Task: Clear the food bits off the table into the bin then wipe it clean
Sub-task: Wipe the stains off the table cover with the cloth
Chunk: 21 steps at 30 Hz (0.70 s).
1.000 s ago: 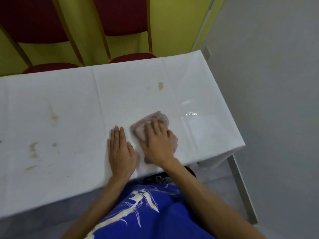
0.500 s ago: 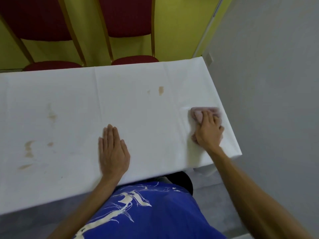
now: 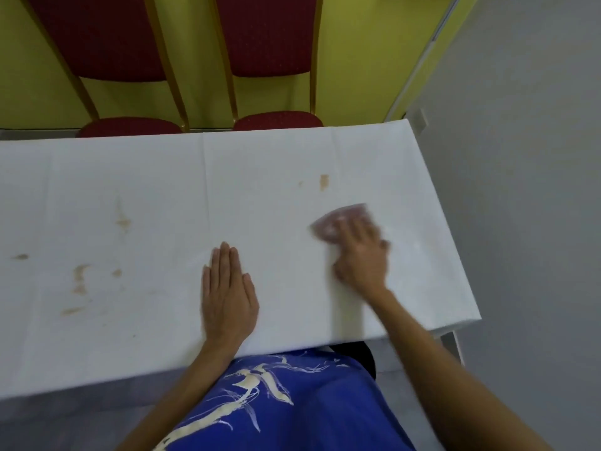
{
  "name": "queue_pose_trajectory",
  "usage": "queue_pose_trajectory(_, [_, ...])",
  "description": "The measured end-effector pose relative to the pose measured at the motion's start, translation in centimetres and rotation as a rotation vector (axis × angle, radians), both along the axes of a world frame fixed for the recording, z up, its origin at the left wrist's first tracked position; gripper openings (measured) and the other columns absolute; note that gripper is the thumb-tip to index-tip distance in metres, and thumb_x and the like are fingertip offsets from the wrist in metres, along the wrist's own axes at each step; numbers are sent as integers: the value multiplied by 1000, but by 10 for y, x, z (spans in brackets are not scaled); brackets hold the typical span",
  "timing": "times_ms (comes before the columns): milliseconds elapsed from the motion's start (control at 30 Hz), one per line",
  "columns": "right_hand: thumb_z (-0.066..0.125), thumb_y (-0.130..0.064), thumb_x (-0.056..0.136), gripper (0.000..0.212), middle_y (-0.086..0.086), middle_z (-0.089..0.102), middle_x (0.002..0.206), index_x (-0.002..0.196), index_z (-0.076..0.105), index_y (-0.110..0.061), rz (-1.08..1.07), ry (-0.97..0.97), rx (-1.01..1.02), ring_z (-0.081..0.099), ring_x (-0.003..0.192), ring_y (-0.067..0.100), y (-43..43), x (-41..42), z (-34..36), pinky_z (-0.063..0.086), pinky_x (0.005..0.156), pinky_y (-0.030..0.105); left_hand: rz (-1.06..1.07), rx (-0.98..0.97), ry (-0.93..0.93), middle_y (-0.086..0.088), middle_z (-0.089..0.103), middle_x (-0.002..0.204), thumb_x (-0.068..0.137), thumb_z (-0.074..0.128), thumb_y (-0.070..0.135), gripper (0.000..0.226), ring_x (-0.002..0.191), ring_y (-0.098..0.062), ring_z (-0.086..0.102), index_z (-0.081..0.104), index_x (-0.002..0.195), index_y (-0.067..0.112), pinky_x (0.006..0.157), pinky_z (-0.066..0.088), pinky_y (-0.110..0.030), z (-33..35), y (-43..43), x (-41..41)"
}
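Observation:
A white cloth covers the table (image 3: pixel 156 196). My right hand (image 3: pixel 361 258) presses a pink wiping cloth (image 3: pixel 331 222) flat on the table's right part; the hand and cloth are blurred by motion, and fingers cover the cloth's near half. My left hand (image 3: pixel 227 294) lies flat, palm down with fingers straight, near the front edge at the middle. Brown stains mark the tablecloth: one (image 3: pixel 324 182) just beyond the pink cloth, one (image 3: pixel 123 219) left of centre, and several (image 3: pixel 79 278) at the near left.
Two red chairs with gold frames (image 3: pixel 276 34) stand behind the table against a yellow wall. A grey wall runs close along the table's right end (image 3: pixel 455 255). No bin is in view.
My right hand swept the pink cloth from beside my left hand out to the table's right edge, and has now come partway back toward the middle. My left hand stayed flat on the table.

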State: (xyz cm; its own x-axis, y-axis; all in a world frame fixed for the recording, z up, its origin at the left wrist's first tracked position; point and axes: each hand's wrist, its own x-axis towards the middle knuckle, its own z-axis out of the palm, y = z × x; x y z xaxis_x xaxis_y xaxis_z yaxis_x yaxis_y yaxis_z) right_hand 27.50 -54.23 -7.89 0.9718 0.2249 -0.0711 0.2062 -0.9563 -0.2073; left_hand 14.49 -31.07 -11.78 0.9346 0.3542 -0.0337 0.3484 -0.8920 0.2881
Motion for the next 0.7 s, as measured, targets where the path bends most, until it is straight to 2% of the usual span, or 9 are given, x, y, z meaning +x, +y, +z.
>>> queue_pose_trajectory(100, [50, -38, 76, 62, 7, 42, 149, 136, 46, -25, -283, 25, -5, 37, 127, 42, -53, 42, 10, 34, 98, 56, -12, -29, 30, -9, 11, 166, 103, 13, 35, 63, 155, -21, 7, 18, 157, 4, 125, 7, -41, -1, 5, -1])
queue_pose_trajectory(167, [48, -32, 86, 46, 14, 45, 144, 130, 52, -19, -379, 25, 35, 36, 126, 42, -64, 55, 12, 31, 100, 56, -30, -69, 57, -8, 10, 166, 100, 14, 36, 65, 154, -21, 7, 20, 157, 4, 125, 3, -36, 6, 9, -2])
queue_pose_trajectory(233, [50, -25, 91, 37, 16, 48, 140, 126, 57, -16, -421, 21, 163, 35, 128, 40, -41, 57, 12, 34, 103, 56, 20, -147, 46, -9, 13, 166, 101, 26, 30, 60, 154, -22, 8, 25, 155, 4, 125, 3, -35, 19, 14, 7])
queue_pose_trajectory(333, [44, -32, 92, 39, 10, 53, 136, 125, 59, -18, -212, 13, 297, 41, 124, 36, 39, 23, 8, 43, 93, 54, 131, -196, -52, -13, 19, 164, 103, 39, 14, 52, 154, -24, 10, 30, 153, 2, 126, 8, -38, 33, 24, 34])
queue_pose_trajectory(433, [49, -40, 91, 35, 3, 45, 143, 121, 57, -25, -6, -13, 230, 36, 130, 32, 113, -19, 2, 40, 91, 51, 178, -203, -85, -14, 22, 163, 103, 37, 14, 51, 154, -26, 11, 31, 152, 1, 126, 9, -43, 32, 29, 70])
queue_pose_trajectory(500, [58, -37, 84, 42, 1, 40, 148, 125, 54, -28, 57, 30, 165, 29, 137, 28, 116, -22, 0, 37, 96, 52, 194, -193, -65, -15, 20, 164, 104, 31, 19, 53, 154, -27, 10, 28, 153, 0, 125, 7, -45, 21, 32, 80])
queue_pose_trajectory(600, [76, -27, 60, 79, 0, 39, 151, 135, 51, -33, 109, 11, 56, 36, 135, 27, 68, -7, -2, 32, 91, 45, 143, -69, -62, -16, 23, 163, 104, 24, 29, 58, 153, -29, 16, 29, 153, -2, 124, 13, -48, 2, 36, 71])
queue_pose_trajectory(633, [77, -25, 57, 84, -1, 40, 151, 136, 49, -33, 91, 20, 50, 38, 134, 29, 49, 1, -1, 32, 88, 45, 130, -20, -81, -16, 25, 162, 104, 24, 29, 58, 152, -29, 19, 31, 152, -2, 124, 15, -48, -3, 39, 67])
queue_pose_trajectory(700, [74, -25, 64, 80, -2, 39, 150, 138, 45, -34, -29, 11, 37, 36, 132, 32, 8, 28, 5, 34, 88, 48, 134, 2, -102, -17, 26, 162, 104, 24, 29, 58, 152, -29, 20, 31, 152, -3, 124, 15, -47, -7, 38, 68])
